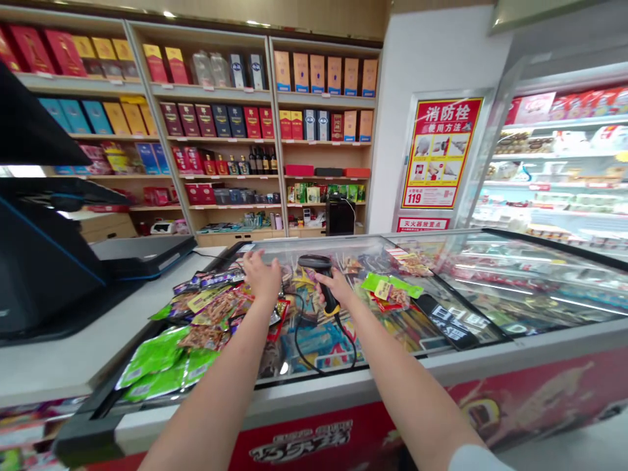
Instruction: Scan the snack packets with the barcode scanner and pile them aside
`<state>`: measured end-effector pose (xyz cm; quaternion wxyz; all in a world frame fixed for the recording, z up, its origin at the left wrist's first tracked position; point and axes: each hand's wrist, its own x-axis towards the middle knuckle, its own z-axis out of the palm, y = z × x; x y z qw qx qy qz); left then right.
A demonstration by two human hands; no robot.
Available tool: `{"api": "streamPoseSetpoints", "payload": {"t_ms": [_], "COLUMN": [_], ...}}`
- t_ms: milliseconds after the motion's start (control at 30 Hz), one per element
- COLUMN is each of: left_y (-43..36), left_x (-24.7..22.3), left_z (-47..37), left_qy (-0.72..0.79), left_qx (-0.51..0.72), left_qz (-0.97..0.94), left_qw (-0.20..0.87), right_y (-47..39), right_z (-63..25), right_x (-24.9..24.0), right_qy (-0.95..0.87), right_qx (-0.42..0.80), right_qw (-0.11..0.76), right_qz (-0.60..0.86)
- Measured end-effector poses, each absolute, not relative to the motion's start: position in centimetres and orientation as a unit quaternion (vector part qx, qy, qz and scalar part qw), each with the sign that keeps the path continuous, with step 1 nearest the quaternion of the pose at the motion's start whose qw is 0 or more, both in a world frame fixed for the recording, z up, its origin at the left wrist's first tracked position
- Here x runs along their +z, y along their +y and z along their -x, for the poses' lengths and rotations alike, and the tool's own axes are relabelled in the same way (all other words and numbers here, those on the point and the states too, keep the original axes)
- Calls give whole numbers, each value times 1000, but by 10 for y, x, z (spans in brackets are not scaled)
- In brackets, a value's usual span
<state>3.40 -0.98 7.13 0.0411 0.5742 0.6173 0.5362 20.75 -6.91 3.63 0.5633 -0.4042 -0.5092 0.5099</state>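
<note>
My right hand (334, 288) is wrapped round the handle of a black and yellow barcode scanner (316, 263), whose head points left above the glass lid of a freezer. A black cable hangs from the handle in a loop. My left hand (262, 271) is raised with its fingers apart, beside a pile of snack packets (209, 314); nothing shows in it. Green packets (157, 356) lie at the near left of the pile. More packets, green and red (390, 291), rest on the glass to the right of the scanner.
A dark sign with white characters (446, 320) lies on the freezer (324, 386) at the right. On the left counter (59, 366) stand a black checkout machine (44, 261) and a flat device (142, 252). Shelves of boxes (220, 91) line the back wall.
</note>
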Motion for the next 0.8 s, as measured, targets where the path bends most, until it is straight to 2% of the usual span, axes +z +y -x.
{"api": "streamPoseSetpoints", "payload": {"t_ms": [133,267,400,600,700,800], "left_y": [-25,-49,-68,-78,-75,-62], "left_x": [60,51,43,37,37,39], "left_z": [-114,-189,-240,-269,-272,-266], "left_qy": [598,582,577,566,550,520], "left_qx": [457,280,154,117,100,184], "left_qz": [-649,-746,-787,-808,-811,-792], "left_qw": [107,160,156,117,176,261], "right_y": [-88,-112,-130,-140,-141,-141], "right_z": [-259,-311,-354,-385,-387,-387], "right_x": [37,32,23,10,6,4], "right_qy": [-477,-434,-394,-361,-352,-354], "right_qx": [473,443,413,401,389,392], "right_qw": [605,643,677,704,720,723], "right_qz": [428,449,464,462,454,446]}}
